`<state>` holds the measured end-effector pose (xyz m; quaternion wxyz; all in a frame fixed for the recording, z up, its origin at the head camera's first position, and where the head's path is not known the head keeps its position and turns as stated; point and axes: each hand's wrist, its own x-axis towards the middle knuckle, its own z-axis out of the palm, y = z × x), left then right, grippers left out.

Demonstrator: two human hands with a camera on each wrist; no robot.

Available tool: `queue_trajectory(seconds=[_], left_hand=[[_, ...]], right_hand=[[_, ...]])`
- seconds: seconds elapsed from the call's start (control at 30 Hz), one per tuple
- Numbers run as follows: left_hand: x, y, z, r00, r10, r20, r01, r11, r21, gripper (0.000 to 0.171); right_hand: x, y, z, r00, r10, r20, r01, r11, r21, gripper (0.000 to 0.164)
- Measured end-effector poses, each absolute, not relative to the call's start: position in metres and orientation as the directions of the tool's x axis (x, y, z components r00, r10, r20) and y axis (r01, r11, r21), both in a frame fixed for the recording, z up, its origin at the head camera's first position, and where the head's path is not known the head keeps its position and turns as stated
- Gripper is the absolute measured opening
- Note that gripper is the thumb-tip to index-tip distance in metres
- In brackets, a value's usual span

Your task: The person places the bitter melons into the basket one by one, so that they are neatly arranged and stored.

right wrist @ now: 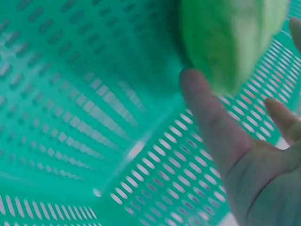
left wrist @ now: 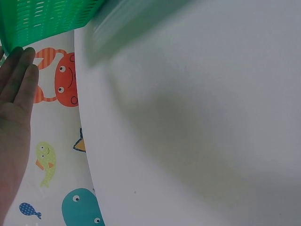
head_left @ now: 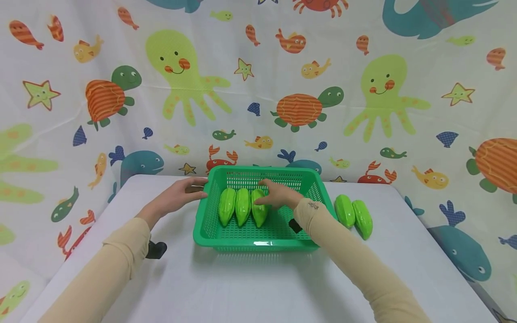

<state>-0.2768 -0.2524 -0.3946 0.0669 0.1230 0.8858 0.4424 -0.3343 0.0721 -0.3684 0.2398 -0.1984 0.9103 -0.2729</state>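
Note:
A green plastic basket (head_left: 264, 242) holds three glossy, ridged green star fruits, lying side by side in its left half. Over the rightmost of them, a star fruit (head_left: 260, 216), my right hand (head_left: 279, 195) reaches in with thumb and fingers spread apart. In the right wrist view the thumb tip is right at the edge of that star fruit (right wrist: 225, 42), and another finger stands away from it. My left hand (head_left: 177, 195) is at the basket's left rim, fingers extended; in the left wrist view its fingertips overlap the basket's corner (left wrist: 51, 19).
Two more star fruits, a nearer-basket one (head_left: 345, 211) and an outer one (head_left: 362, 219), lie on the white table (head_left: 250, 287) right of the basket. A curtain (head_left: 250, 58) printed with sea animals hangs behind the table and along both sides.

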Motion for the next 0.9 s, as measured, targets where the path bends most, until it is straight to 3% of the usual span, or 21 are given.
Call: queue_trajectory(seconds=[0.43, 0.9], left_hand=[[-0.278, -0.254, -0.396, -0.962, 0.272, -0.003, 0.161, 0.579, 0.799, 0.07], [-0.277, -0.253, -0.397, -0.961, 0.276, 0.003, 0.167, 0.575, 0.8, 0.068]], right_hand=[[-0.325, 0.117, -0.318, -0.856, -0.512, -0.062, -0.42, 0.762, -0.492, 0.075], [-0.303, 0.193, -0.313, -0.912, -0.409, 0.045, -0.367, 0.759, -0.537, 0.073]])
